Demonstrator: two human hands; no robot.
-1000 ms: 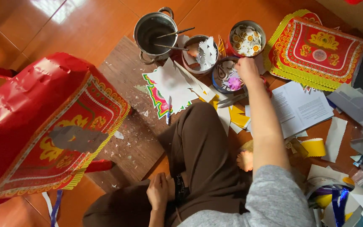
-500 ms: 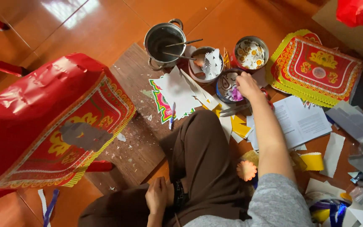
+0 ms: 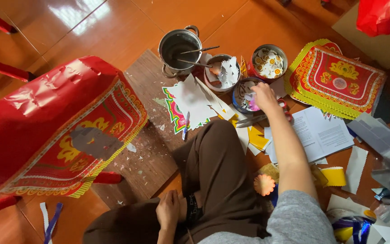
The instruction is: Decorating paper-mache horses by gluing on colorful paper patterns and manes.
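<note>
My right hand reaches forward into a blue-rimmed round tin of small paper cut-outs; its fingers are curled inside, and I cannot tell whether they hold a piece. My left hand rests on my brown trouser leg near the knee, fingers loosely apart and holding nothing. Beside the tin lie red-handled scissors. In front of my knee lies a stack of white-backed decorated paper pieces with a pen at its edge.
A metal pot with sticks, a bowl of white cut-outs and a tin of flower pieces stand at the back. A large red paper structure fills the left. Red-gold sheets, white papers and scraps lie at the right.
My right hand has drawn slightly left and nearer, settling into the blue-rimmed tin. The view has shifted a little; my left hand stays on my leg.
</note>
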